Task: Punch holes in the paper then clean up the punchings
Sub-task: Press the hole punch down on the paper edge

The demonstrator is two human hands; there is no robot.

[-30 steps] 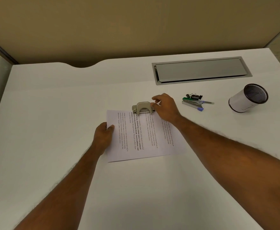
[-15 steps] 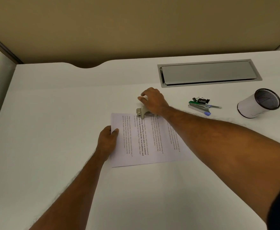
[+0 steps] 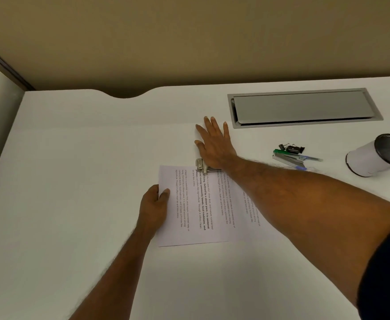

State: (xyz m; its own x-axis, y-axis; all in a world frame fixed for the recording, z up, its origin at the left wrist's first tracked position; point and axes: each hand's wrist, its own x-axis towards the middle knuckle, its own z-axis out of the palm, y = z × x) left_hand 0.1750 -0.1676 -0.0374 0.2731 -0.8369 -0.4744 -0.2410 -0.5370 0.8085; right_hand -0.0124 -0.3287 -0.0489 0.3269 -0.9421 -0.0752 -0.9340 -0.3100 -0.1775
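A printed sheet of paper point(image 3: 196, 209) lies on the white desk point(image 3: 85, 158). My left hand point(image 3: 153, 206) holds its left edge, thumb on top of the sheet. A small metal hole punch point(image 3: 202, 168) sits on the paper's far edge. My right hand point(image 3: 213, 144) lies over the punch, heel of the palm on it, fingers spread flat and pointing away. Most of the punch is hidden under that hand. No punchings are visible.
A white cup with a dark mesh rim point(image 3: 376, 155) lies on its side at the right. A stapler, pens and black binder clips point(image 3: 291, 155) lie beside it. A grey cable-tray lid point(image 3: 304, 108) is set in the desk behind. A tan partition backs the desk.
My right hand went from pinching the punch's right side to lying over its top, then spread its fingers flat forward. The left hand stayed on the paper's edge.
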